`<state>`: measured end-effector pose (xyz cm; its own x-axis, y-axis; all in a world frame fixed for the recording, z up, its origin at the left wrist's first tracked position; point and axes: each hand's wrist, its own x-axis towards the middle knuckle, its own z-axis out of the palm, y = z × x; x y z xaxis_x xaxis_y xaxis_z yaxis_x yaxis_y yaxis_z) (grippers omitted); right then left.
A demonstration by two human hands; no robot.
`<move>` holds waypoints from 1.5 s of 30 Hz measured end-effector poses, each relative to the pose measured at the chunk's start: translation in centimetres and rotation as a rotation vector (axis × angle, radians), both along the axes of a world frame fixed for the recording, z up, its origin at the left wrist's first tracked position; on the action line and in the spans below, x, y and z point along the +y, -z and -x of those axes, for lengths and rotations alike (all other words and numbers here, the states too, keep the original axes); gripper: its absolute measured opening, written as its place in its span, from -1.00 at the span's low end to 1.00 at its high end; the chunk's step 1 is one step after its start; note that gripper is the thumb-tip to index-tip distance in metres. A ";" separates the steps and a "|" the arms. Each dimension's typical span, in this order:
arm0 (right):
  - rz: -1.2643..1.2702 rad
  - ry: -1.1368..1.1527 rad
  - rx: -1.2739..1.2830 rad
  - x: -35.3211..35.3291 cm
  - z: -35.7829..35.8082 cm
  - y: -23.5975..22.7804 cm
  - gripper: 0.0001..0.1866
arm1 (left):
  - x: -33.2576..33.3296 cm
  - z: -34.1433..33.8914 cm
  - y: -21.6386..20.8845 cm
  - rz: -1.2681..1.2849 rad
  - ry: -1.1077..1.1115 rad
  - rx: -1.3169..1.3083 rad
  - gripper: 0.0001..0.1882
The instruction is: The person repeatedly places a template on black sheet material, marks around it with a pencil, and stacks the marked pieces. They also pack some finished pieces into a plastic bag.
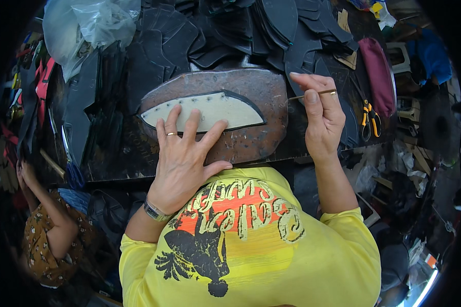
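My left hand lies with fingers spread on a cream, leaf-shaped template, pressing it flat. Small dark marks run along the template's upper edge. Under it is a black leather-like piece, whose border shows along the top and right end. Both rest on a worn brown slab. Off the slab's right side, my right hand is closed round a thin pen-like tool. Its fine tip points left, and its brass-coloured end sticks out to the right. The tip is clear of the template.
Stacks of black cut pieces cover the far side of the dark table. Clear plastic lies far left, with blue-handled scissors below. On the right are orange-and-black handled scissors and a maroon pouch. Another person sits at left.
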<state>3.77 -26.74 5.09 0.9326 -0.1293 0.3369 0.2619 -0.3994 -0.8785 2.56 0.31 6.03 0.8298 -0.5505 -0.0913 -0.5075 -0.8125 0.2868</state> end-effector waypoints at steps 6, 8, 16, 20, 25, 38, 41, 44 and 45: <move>-0.325 -0.197 0.048 3.2 -0.4 2.1 -0.79 | -0.3 -0.4 -0.2 -0.037 0.050 0.063 -0.04; -0.348 -0.246 0.059 4.2 -0.5 3.3 -0.79 | -0.5 -0.2 0.1 -0.071 0.079 0.011 0.02; -0.186 -0.254 0.084 4.9 -0.8 4.4 -0.78 | -0.4 0.0 0.4 -0.036 0.071 0.035 0.08; -0.062 -0.241 0.049 5.3 -1.2 4.4 -0.80 | -0.6 -0.3 0.2 -0.004 0.070 0.052 0.03; 0.025 -0.215 0.016 5.4 -1.0 4.5 -0.81 | -0.8 -0.4 0.4 0.010 0.056 0.057 0.00; 0.204 -0.292 -0.080 4.4 -0.9 3.2 -0.82 | -0.7 -0.2 0.5 0.017 0.051 0.049 0.01; 0.236 -0.290 -0.041 3.2 -0.2 2.3 -0.82 | -0.8 -0.2 0.3 0.018 0.043 0.061 0.02; 0.324 -0.303 -0.004 2.0 0.9 1.3 -0.83 | -0.9 -0.3 0.3 0.015 0.042 0.070 0.03; 0.343 -0.316 0.007 1.7 1.4 0.9 -0.84 | -0.9 -0.3 0.3 0.015 0.040 0.073 0.03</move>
<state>2.41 -25.04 4.18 0.9108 0.2794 0.3038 0.4120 -0.5685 -0.7121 2.83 -0.58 5.77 0.7987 -0.5846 -0.1427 -0.5165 -0.7876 0.3359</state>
